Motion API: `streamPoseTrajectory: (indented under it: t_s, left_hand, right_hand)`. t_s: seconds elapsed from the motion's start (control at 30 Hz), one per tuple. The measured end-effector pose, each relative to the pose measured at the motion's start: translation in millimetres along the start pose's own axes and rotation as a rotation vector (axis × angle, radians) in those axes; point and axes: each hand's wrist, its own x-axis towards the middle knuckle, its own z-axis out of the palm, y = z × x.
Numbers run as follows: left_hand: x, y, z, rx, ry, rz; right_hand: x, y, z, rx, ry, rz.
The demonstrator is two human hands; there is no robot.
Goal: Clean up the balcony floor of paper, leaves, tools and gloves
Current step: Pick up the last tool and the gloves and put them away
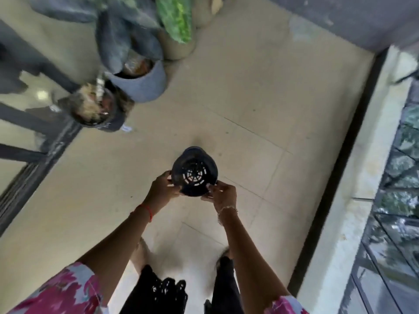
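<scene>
A black plastic plant pot (193, 172) hangs above the tiled floor (260, 105), its slotted bottom turned toward me. My left hand (162, 185) grips its left rim and my right hand (221, 193) grips its right rim. Both arms reach forward from pink patterned sleeves. My feet show below the pot, blurred. No paper, leaves, tools or gloves lie on the floor near my hands.
A grey pot (145, 83) with dark foliage and a black pot (99, 114) with dried plant stand at the back left. A bright green plant in a beige pot (179, 46) stands behind them. A sliding-door track (45, 155) runs on the left; a ledge (362, 168) and glass railing on the right.
</scene>
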Motion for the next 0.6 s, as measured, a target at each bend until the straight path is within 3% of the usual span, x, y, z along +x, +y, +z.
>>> streamPoseTrajectory:
  t_s: [0.17, 0.33, 0.6]
  left_hand:
    - [-18.3, -42.2, -104.5, -0.077, -0.002, -0.061]
    - [-9.7, -82.2, -194.4, -0.104, 0.074, -0.064]
    - [35.9, -105.9, -263.9, -0.274, 0.237, -0.170]
  right_hand:
    - [-27.9, 32.1, 101.2, -0.184, -0.058, -0.020]
    - [-40.5, 62.1, 192.5, -0.200, -0.080, 0.025]
    - [-9.6, 80.6, 294.9, -0.372, -0.058, 0.020]
